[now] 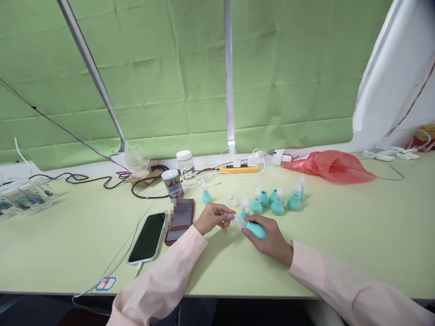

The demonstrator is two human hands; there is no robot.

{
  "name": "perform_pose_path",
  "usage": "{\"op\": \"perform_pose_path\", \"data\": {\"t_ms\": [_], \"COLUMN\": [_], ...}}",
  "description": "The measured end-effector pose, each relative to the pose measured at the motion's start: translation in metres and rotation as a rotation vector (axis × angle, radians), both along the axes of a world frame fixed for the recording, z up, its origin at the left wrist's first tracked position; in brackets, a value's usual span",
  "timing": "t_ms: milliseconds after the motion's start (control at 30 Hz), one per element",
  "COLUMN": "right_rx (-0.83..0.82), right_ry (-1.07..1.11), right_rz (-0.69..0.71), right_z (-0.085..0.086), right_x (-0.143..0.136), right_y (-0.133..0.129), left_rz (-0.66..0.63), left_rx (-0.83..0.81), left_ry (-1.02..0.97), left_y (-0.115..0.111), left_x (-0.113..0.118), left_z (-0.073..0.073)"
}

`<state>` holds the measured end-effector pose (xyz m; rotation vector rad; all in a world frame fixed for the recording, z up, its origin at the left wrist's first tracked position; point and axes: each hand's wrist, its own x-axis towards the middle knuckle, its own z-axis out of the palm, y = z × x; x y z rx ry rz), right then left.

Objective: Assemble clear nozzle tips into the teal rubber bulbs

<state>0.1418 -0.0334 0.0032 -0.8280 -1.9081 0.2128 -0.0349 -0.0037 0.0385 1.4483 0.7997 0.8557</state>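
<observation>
My right hand [270, 237] is closed round the teal bulb of a nasal aspirator [256, 230], held tilted above the table with its clear nozzle pointing left. At that end, my left hand [215, 217] pinches the whitish tip between thumb and fingers. Just behind my hands stand several more teal aspirators, among them one with a clear nozzle [277, 202] and an open teal bulb [264, 198] without one. Another aspirator [206, 194] stands apart to the left. Small whitish pieces [235, 203] lie on the table between them.
Left of my hands lie a red-cased phone [180, 220] and a white-edged phone [147, 237] on a cable. Behind them stand a printed can [173, 184] and a clear jar [186, 165]. A yellow power strip [239, 169] and red bubble wrap [329, 166] lie along the back.
</observation>
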Motion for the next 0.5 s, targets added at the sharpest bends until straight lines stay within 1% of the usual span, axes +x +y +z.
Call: {"op": "perform_pose_path", "data": {"t_ms": [100, 267, 400, 500], "right_rx": [0.123, 0.281, 0.366, 0.390], "right_ry": [-0.053, -0.184, -0.269, -0.256], "right_rz": [-0.037, -0.043, -0.058, -0.040], "right_z": [-0.0039, -0.0087, -0.0094, -0.0094], "right_x": [0.0018, 0.0055, 0.0082, 0.0092], "right_y": [0.0028, 0.0081, 0.0098, 0.0102], "left_rz": [-0.013, -0.035, -0.028, -0.047], "left_rx": [-0.004, -0.014, -0.010, -0.032], "left_ry": [0.022, 0.055, 0.040, 0.022], "left_y": [-0.0009, -0.0004, -0.0014, -0.0027], "left_x": [0.0007, -0.0007, -0.0004, -0.0010], "left_z": [0.0006, -0.0004, -0.0013, -0.0013]}}
